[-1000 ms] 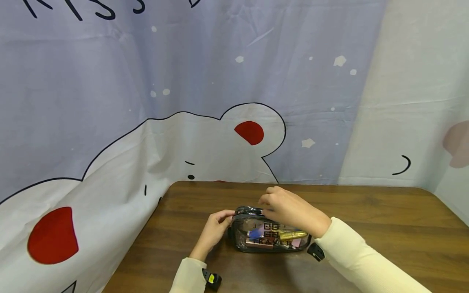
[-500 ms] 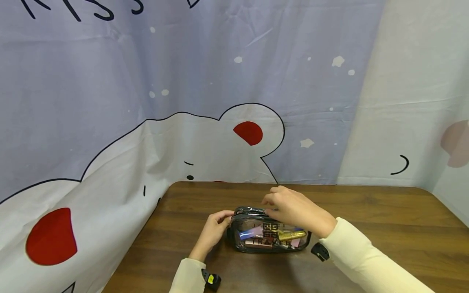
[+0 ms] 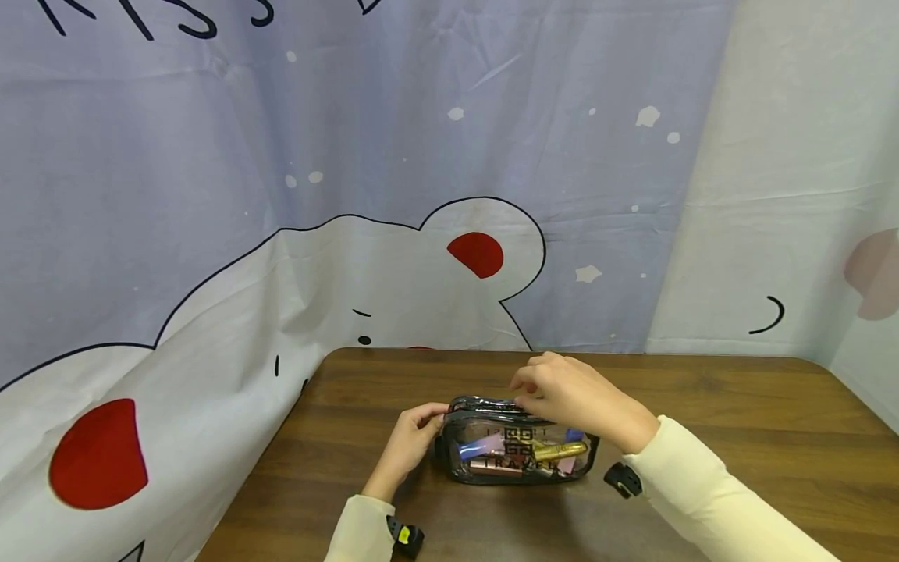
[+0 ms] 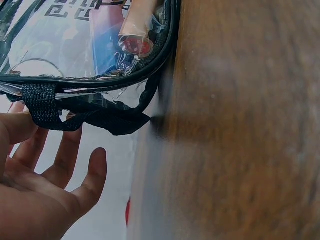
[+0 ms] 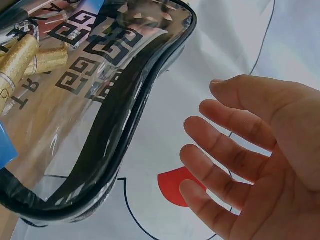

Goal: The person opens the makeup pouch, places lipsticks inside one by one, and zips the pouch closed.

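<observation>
Two hands are at the pouch, and only one has hold of it. The left hand [image 3: 410, 441] pinches the nearest end of the clear pouch [image 3: 485, 417] by its black strap [image 4: 40, 106], its outer fingers spread loose. To that hand's right the pouch sits on the table [image 3: 702, 398], printed front towards the person. The right hand [image 3: 579, 400] hangs just above and behind the top edge, fingers softly bent, about half open, nothing in its grasp; its wrist view shows a gap between fingertips and pouch. Over the last half second it has drawn a little farther from the left hand, and below it a blue piece [image 3: 573, 434] shows more fully beside a gold tube [image 3: 559, 452]. That suggests the right hand may have let something go inside, leaving the left to steady the pouch. Nearer the left hand lies a lilac-blue tube [image 3: 481, 447]; beyond both hands hangs a printed curtain [image 3: 393, 156].
</observation>
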`<state>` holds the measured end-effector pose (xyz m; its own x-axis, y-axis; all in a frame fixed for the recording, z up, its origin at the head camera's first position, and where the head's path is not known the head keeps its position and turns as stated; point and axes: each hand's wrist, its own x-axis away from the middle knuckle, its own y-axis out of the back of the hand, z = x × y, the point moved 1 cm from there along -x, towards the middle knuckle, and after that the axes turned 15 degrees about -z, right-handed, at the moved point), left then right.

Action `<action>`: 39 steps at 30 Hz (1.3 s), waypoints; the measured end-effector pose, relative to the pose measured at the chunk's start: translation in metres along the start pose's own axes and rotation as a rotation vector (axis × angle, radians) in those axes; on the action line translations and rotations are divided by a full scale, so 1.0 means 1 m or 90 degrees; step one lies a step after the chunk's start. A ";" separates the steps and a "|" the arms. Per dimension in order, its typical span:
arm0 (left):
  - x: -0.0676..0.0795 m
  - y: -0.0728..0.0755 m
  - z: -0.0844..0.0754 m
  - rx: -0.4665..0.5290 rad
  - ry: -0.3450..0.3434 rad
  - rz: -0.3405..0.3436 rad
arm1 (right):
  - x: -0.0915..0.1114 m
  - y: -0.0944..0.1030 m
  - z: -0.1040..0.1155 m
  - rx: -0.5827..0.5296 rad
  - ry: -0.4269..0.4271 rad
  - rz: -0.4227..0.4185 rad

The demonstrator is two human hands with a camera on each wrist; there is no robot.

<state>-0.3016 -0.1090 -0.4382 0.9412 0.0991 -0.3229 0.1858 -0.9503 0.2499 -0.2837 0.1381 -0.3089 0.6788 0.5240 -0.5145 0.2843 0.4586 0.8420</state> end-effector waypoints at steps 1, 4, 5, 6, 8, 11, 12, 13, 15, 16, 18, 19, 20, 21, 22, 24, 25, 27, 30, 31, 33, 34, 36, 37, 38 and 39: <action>0.001 0.001 -0.004 0.000 -0.001 0.002 | 0.000 0.001 -0.001 0.000 -0.006 0.002; 0.002 0.002 -0.008 -0.006 0.002 0.002 | 0.002 0.003 -0.003 -0.003 -0.013 0.000; 0.003 0.002 -0.008 -0.006 0.003 0.002 | 0.003 0.003 -0.004 -0.003 -0.015 0.001; 0.003 0.003 -0.008 -0.005 0.002 0.002 | 0.004 0.004 -0.005 -0.003 -0.018 0.002; 0.003 0.002 -0.008 -0.002 0.004 0.002 | 0.006 0.005 -0.007 -0.001 -0.023 0.004; 0.003 0.002 -0.007 0.000 0.007 0.004 | 0.009 0.006 -0.011 0.003 -0.035 0.008; 0.003 0.002 -0.006 -0.002 0.006 0.004 | 0.010 0.007 -0.012 0.004 -0.038 0.008; 0.003 0.002 -0.006 -0.003 0.007 0.004 | 0.011 0.008 -0.013 0.003 -0.041 0.007; 0.003 0.002 -0.007 -0.004 0.006 0.004 | 0.013 0.009 -0.016 0.004 -0.049 0.005; 0.003 0.002 -0.007 -0.004 0.003 0.004 | 0.014 0.010 -0.017 0.006 -0.052 0.004; 0.003 0.002 -0.007 -0.005 0.004 0.004 | 0.016 0.011 -0.020 0.007 -0.058 0.002; 0.003 0.002 -0.006 -0.003 0.007 0.003 | 0.017 0.012 -0.021 0.007 -0.062 -0.001; 0.003 0.001 -0.005 -0.003 0.009 0.002 | 0.019 0.012 -0.023 0.007 -0.065 -0.003; 0.001 0.000 0.001 -0.001 0.011 -0.002 | 0.021 0.013 -0.024 0.005 -0.066 -0.006; 0.000 -0.001 0.007 0.003 0.012 -0.004 | 0.022 0.014 -0.026 0.004 -0.069 -0.008; -0.003 -0.003 0.018 0.011 0.018 -0.008 | 0.025 0.015 -0.030 0.000 -0.075 -0.013; -0.004 -0.004 0.023 0.015 0.019 -0.010 | 0.027 0.015 -0.032 -0.003 -0.077 -0.015; -0.005 -0.005 0.027 0.017 0.017 -0.014 | 0.030 0.017 -0.037 -0.004 -0.083 -0.017; -0.001 -0.002 0.012 0.010 0.019 -0.011 | 0.035 0.019 -0.045 -0.002 -0.094 -0.020; 0.000 -0.001 0.006 0.007 0.018 -0.010 | 0.036 0.020 -0.047 -0.001 -0.098 -0.021; 0.001 0.000 -0.002 0.005 0.015 -0.007 | 0.040 0.021 -0.052 0.000 -0.108 -0.021; 0.001 0.001 -0.002 0.007 0.013 -0.006 | 0.042 0.021 -0.055 0.000 -0.114 -0.020; 0.000 0.000 0.002 0.004 0.013 -0.008 | 0.046 0.021 -0.060 0.001 -0.125 -0.021; -0.001 -0.001 0.007 0.004 0.012 -0.008 | 0.048 0.021 -0.063 0.000 -0.131 -0.021; -0.002 -0.002 0.011 0.004 0.012 -0.009 | 0.050 0.020 -0.065 0.000 -0.136 -0.022; -0.003 -0.003 0.016 0.003 0.010 -0.009 | 0.053 0.019 -0.068 -0.002 -0.139 -0.022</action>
<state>-0.3098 -0.1110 -0.4525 0.9429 0.1168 -0.3118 0.1976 -0.9500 0.2419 -0.2881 0.2234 -0.3314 0.7994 0.3396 -0.4956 0.3082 0.4763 0.8235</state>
